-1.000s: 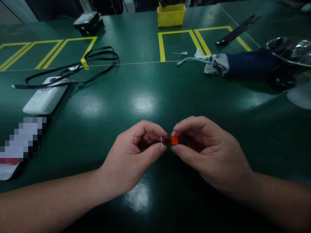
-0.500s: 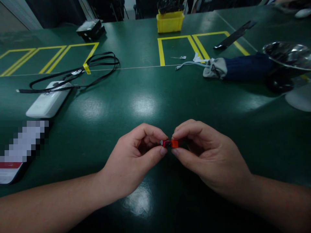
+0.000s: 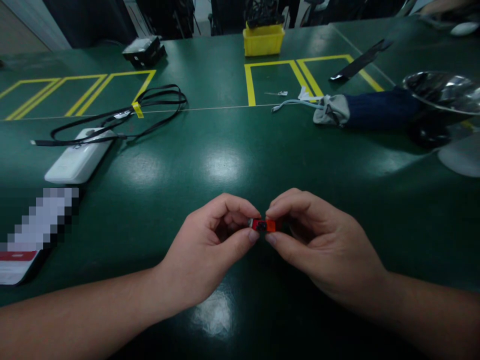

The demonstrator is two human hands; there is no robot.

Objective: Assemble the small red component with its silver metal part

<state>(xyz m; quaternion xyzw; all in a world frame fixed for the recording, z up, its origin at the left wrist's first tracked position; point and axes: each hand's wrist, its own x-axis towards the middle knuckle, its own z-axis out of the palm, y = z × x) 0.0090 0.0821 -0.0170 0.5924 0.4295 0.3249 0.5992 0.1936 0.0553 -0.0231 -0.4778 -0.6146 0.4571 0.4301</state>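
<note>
Between my two hands is a small red-and-orange piece (image 3: 258, 225), dark in its middle, with a pale or metallic bit at its left end. Its exact kind is too small to make out. My left hand (image 3: 213, 245) pinches the red left end between thumb and forefinger. On the orange right end, the thumb and fingertips of my right hand (image 3: 322, 240) are closed. The fingertips of the two hands are a short gap apart, and both are held above the green table (image 3: 168, 185). My fingers partly hide both ends of the piece.
At left lie a phone (image 3: 33, 240), a white power bank (image 3: 77, 162) and a looped black cable (image 3: 150, 92). A dark box (image 3: 144, 52) and a yellow bin (image 3: 264, 41) stand at the back. Right are a navy pouch (image 3: 378, 109) and a metal bowl (image 3: 446, 95).
The view has tilted slightly, so the table things sit a little lower in the picture. Both hands keep their pinch, and the dark middle of the piece shows slightly more.
</note>
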